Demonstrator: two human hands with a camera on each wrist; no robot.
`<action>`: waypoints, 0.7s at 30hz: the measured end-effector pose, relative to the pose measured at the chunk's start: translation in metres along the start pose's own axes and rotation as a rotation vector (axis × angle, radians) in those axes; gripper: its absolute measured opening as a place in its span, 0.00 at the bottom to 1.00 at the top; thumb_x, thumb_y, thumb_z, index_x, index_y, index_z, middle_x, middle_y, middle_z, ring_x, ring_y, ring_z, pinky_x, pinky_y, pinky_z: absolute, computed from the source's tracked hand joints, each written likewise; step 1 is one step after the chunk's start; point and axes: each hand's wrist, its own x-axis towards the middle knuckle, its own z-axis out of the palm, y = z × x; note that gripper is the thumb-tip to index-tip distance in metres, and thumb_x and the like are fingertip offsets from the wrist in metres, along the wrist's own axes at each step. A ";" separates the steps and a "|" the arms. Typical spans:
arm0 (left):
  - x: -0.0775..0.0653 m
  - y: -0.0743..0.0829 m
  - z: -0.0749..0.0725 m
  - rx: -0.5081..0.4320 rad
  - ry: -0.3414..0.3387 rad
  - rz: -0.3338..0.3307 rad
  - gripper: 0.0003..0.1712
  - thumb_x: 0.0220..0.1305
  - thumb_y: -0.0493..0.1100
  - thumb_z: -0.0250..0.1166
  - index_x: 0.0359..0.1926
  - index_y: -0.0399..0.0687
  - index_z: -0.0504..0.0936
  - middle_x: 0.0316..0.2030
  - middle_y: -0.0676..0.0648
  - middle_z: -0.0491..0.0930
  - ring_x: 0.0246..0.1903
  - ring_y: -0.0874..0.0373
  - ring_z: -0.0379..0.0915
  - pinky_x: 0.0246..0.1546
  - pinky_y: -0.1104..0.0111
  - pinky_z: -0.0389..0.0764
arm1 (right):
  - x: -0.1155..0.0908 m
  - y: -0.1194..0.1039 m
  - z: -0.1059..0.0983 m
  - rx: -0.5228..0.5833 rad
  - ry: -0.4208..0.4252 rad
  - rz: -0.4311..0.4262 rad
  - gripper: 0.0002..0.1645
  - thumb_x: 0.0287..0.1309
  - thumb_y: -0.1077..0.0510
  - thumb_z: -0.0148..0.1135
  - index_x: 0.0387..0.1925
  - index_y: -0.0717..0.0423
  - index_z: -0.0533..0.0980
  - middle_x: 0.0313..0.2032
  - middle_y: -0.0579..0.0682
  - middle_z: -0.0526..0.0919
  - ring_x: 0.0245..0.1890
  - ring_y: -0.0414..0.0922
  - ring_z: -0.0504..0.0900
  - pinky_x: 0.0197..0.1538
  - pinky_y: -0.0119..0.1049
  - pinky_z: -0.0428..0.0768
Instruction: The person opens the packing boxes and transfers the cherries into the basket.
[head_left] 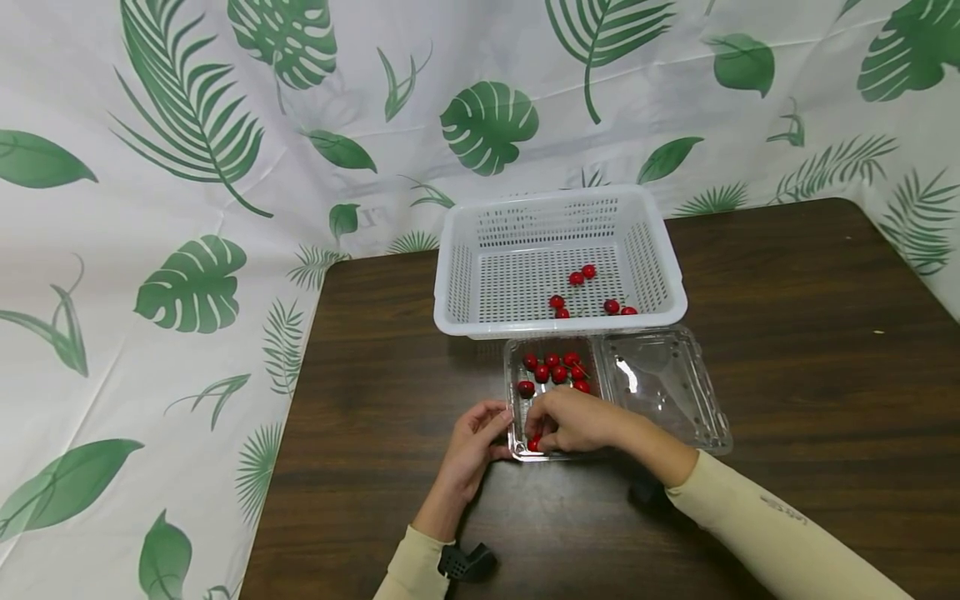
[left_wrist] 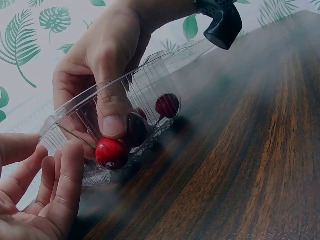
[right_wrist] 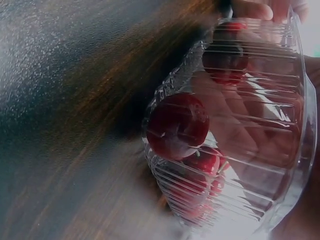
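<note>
A clear plastic clamshell box (head_left: 597, 364) lies open on the table, with several red cherries (head_left: 559, 374) mostly toward its far end. My left hand (head_left: 468, 450) pinches the box's left rim near the front corner. Inside the box is my right hand (head_left: 573, 418), fingers curled down around a cherry (head_left: 533, 444) at the near left corner. In the left wrist view, the right thumb presses against this bright red cherry (left_wrist: 111, 153), whose stem points up. Through the ribbed wall in the right wrist view, more cherries (right_wrist: 177, 125) show near the base.
Behind the box stands a white perforated basket (head_left: 510, 283) with several cherries (head_left: 576, 278) on its floor. The box's transparent lid (head_left: 660, 383) is folded out to the right. A leaf-patterned cloth (head_left: 360, 92) hangs behind and left of the dark wooden table (head_left: 810, 333).
</note>
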 end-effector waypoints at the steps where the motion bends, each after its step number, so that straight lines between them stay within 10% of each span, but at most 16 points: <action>1: 0.000 0.000 0.000 0.000 0.000 0.000 0.12 0.66 0.38 0.65 0.46 0.36 0.76 0.38 0.42 0.78 0.33 0.55 0.77 0.23 0.70 0.83 | 0.000 0.000 0.000 0.001 0.002 -0.008 0.09 0.47 0.68 0.72 0.30 0.53 0.82 0.29 0.41 0.81 0.27 0.32 0.79 0.34 0.28 0.80; 21: 0.000 0.000 0.000 0.004 -0.001 0.001 0.15 0.66 0.39 0.65 0.48 0.32 0.75 0.38 0.44 0.78 0.32 0.56 0.77 0.23 0.70 0.83 | -0.001 -0.004 -0.014 -0.018 0.079 -0.061 0.07 0.51 0.64 0.73 0.26 0.48 0.84 0.26 0.35 0.82 0.28 0.34 0.80 0.34 0.33 0.83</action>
